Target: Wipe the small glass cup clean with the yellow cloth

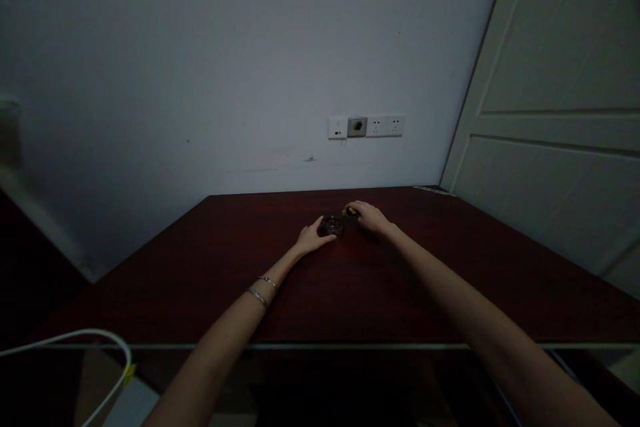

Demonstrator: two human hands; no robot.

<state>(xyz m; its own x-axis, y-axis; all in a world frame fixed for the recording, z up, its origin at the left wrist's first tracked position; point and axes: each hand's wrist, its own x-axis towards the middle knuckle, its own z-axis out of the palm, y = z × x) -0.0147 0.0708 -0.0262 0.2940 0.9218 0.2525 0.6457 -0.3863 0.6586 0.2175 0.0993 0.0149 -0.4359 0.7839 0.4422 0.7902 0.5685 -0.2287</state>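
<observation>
A small round dark glass ashtray [332,227] sits on the far part of a dark red-brown tabletop [320,287]. My left hand [311,238] grips its left side, thumb at the near edge and fingers at the back. Just right of the ashtray, my right hand [369,216] is closed around a small yellow and black object [351,211]. The fingers cover most of that object, so its kind is unclear. Its yellow tip points left, close to the ashtray's rim; whether they touch I cannot tell.
Behind the table is a white wall with a row of sockets and switches [367,127]. A pale panelled door [550,120] stands at the right. At lower left, a white cable [100,332] loops over the table's front edge.
</observation>
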